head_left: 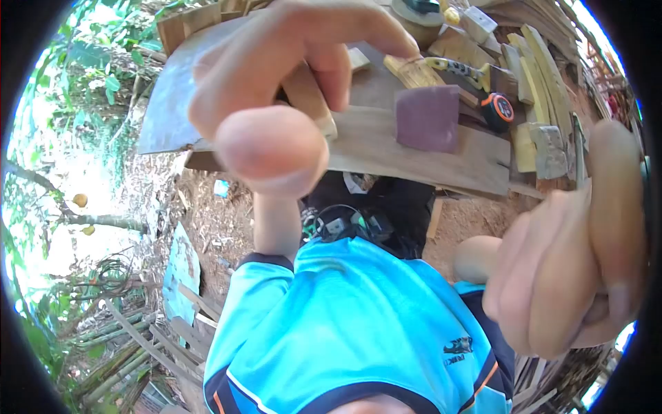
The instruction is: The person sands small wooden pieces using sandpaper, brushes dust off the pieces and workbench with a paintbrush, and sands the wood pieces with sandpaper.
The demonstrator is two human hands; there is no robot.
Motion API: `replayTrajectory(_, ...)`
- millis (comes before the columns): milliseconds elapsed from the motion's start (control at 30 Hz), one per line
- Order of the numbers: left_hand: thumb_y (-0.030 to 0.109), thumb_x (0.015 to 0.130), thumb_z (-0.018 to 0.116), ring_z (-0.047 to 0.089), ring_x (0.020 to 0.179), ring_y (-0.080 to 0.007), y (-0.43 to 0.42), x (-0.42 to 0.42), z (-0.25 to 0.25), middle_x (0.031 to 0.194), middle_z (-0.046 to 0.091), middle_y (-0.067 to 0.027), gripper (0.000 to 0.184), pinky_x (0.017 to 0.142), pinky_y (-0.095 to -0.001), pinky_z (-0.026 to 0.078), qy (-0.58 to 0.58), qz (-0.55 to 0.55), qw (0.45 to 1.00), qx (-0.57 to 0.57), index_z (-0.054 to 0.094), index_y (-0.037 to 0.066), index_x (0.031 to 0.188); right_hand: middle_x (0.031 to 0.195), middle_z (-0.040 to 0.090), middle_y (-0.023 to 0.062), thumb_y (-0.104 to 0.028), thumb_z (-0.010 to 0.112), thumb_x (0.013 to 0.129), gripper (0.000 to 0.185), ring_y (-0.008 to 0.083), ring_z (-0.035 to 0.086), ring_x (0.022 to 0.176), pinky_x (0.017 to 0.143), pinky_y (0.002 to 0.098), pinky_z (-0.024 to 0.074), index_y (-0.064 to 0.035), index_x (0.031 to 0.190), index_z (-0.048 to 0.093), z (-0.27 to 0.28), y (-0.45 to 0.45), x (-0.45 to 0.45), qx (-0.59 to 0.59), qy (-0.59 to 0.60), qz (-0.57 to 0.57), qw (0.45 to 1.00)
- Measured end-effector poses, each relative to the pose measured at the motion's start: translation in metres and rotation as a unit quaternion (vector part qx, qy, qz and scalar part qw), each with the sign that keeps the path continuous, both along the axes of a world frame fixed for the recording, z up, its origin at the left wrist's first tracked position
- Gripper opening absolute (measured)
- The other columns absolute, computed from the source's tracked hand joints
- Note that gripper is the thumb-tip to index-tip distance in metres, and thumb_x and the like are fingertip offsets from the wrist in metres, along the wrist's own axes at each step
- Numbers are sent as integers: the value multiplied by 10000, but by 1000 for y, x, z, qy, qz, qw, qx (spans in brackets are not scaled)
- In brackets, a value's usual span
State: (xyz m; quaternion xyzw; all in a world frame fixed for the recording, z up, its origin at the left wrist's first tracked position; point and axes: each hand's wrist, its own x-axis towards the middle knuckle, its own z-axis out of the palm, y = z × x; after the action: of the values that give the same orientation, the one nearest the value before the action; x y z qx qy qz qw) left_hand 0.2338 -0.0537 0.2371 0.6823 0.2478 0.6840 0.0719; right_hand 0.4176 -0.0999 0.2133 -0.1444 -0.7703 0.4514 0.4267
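Observation:
My left hand is raised over the left part of the wooden work board, with its thumb close to the camera. Its curled fingers are around a small wooden strip, partly hidden by the fingers. One finger reaches toward a pale wooden piece on the board; I cannot tell if they touch. At right, my right hand is closed, knuckles toward the camera. A thin, metal-looking strip rises from its fingers; its kind is unclear. Between the hands lies a purplish-brown sheet of sandpaper.
A black and orange tape measure lies beside a tool with a patterned handle. Wooden offcuts crowd the right side. A grey sheet covers the board's left end. Bamboo and sticks lie on the ground at left.

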Motion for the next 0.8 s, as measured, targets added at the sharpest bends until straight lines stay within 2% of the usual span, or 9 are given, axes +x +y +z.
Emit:
replayTrajectory(100,356,763,477,346,405,-47,-5,4,-7,466,368,40,400,387,-206,232,-18,8,1000,-4,640,-1,691,1040,576,142,-201,553,820,343,281,560,954,808,341,437,32,1071,534,4,5,0,6,5,3,1000)
replayTrajectory(200,506,878,366,344,401,-50,9,2,-25,465,364,28,613,375,-206,207,-63,-36,995,72,638,-3,674,1039,573,143,-201,558,815,343,282,558,952,809,343,436,29,1068,534,11,5,1,18,4,20,1000)
replayTrajectory(333,572,890,267,354,396,-54,20,-17,-31,463,372,13,729,369,-209,201,-6,-34,995,93,637,-18,676,1038,569,144,-200,565,809,342,284,555,950,809,345,434,25,1065,533,3,2,-2,17,-3,6,1000)
replayTrajectory(633,521,896,275,348,407,-59,9,-15,-30,488,375,8,672,375,-208,209,-17,10,998,61,620,-14,682,1037,561,147,-200,580,796,341,289,547,945,810,349,429,16,1056,532,-73,8,-64,-19,-38,-55,998)
replayTrajectory(800,492,899,280,345,413,-62,9,-16,-33,502,376,5,640,378,-207,214,-14,5,998,58,610,-12,686,1035,557,149,-199,588,788,341,291,544,943,810,352,427,11,1051,531,-77,8,-71,-19,-35,-67,997)
